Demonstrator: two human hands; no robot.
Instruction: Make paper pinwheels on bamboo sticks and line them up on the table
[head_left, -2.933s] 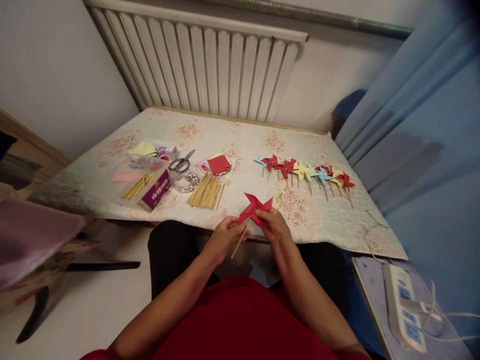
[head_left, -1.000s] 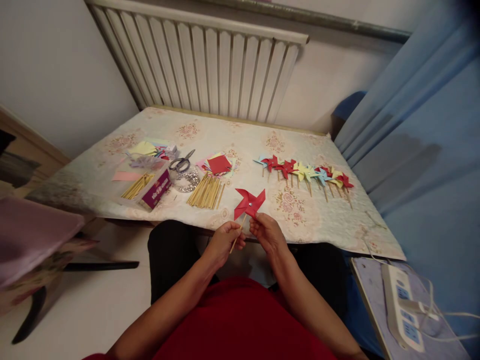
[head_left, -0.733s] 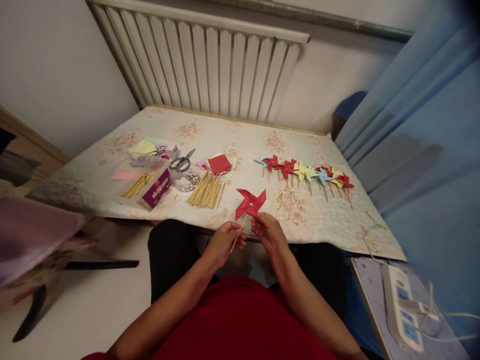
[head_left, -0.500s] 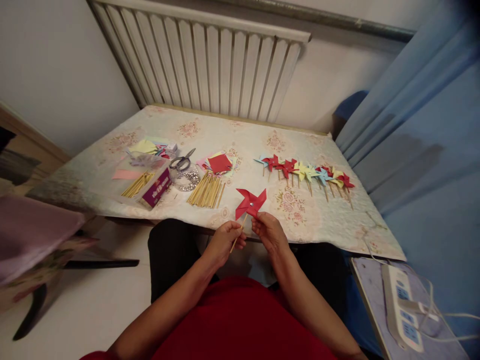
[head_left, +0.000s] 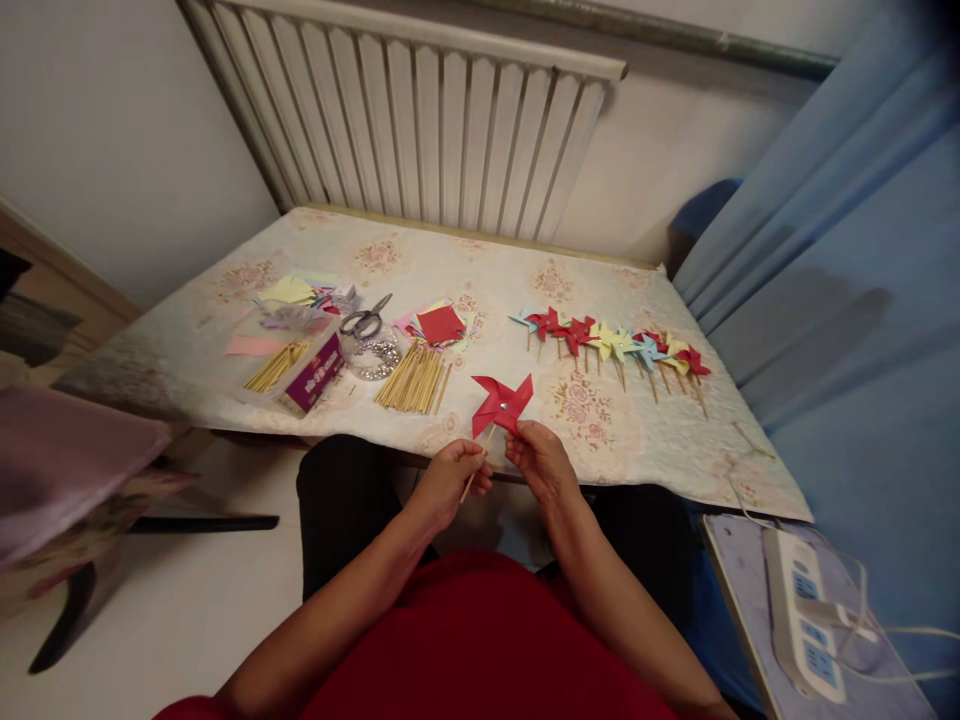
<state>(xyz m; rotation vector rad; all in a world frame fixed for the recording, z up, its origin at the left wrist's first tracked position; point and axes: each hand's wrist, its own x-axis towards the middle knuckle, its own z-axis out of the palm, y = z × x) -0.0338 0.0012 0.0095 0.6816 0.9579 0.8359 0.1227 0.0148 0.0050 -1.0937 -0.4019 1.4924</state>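
Note:
I hold a red paper pinwheel [head_left: 500, 402] on a thin wooden stick just above the table's near edge. My left hand [head_left: 450, 478] is closed round the lower part of the stick. My right hand [head_left: 541, 457] pinches the lower blade of the pinwheel with its fingertips. A small shiny pin shows at the pinwheel's centre. Both forearms reach out from my red top.
On the flowered tablecloth [head_left: 480, 275] lie a row of finished pinwheels [head_left: 611, 343], a bundle of sticks [head_left: 415, 380], coloured paper squares [head_left: 439, 325], scissors [head_left: 365, 320], a purple box [head_left: 311, 372]. A radiator [head_left: 420, 115] stands behind, a blue curtain [head_left: 847, 250] and a power strip [head_left: 802, 615] at right.
The pinwheel has turned from lying folded between my fingers to facing me upright on its stick. My hands have drawn slightly closer together and hold almost still over the last second.

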